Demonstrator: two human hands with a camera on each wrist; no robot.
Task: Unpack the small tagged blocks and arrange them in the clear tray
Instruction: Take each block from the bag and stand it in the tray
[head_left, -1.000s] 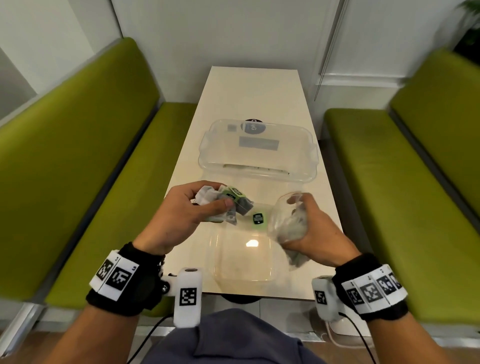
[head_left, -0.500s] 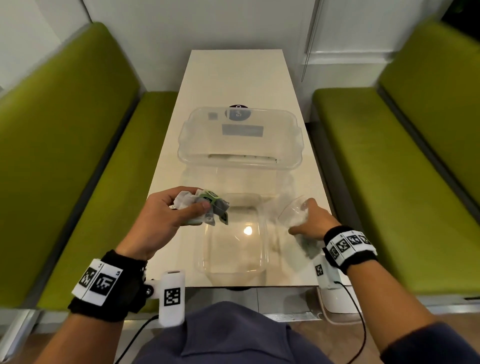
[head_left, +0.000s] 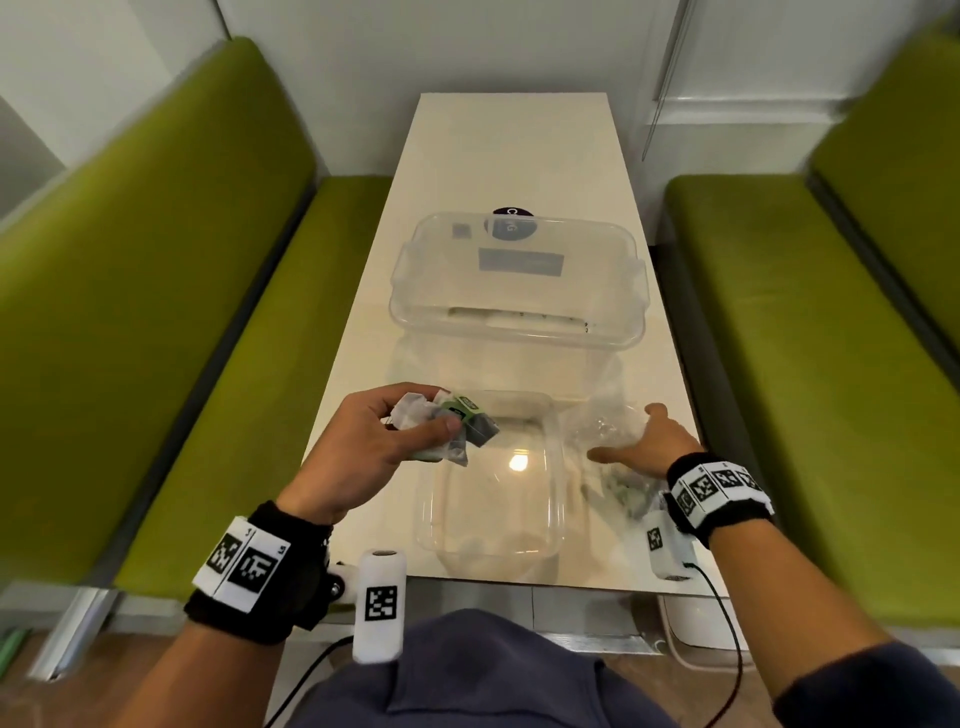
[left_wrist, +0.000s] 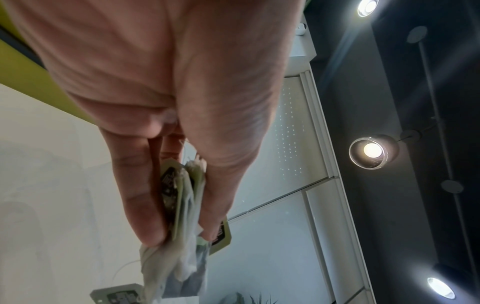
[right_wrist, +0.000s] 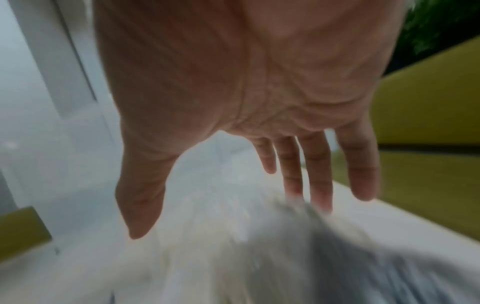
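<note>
Head view shows the left hand (head_left: 363, 447) pinching a bunch of tagged blocks (head_left: 457, 423) above the clear tray (head_left: 556, 499); the right hand (head_left: 652, 441), fingers spread, rests on the plastic bag (head_left: 605, 426); unpacking seems finished, so next the blocks must go down into the tray.

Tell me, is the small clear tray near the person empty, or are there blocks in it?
Empty, it seems. Through the clear tray only the table and a lamp's reflection show; the tagged blocks sit in the left hand.
</note>
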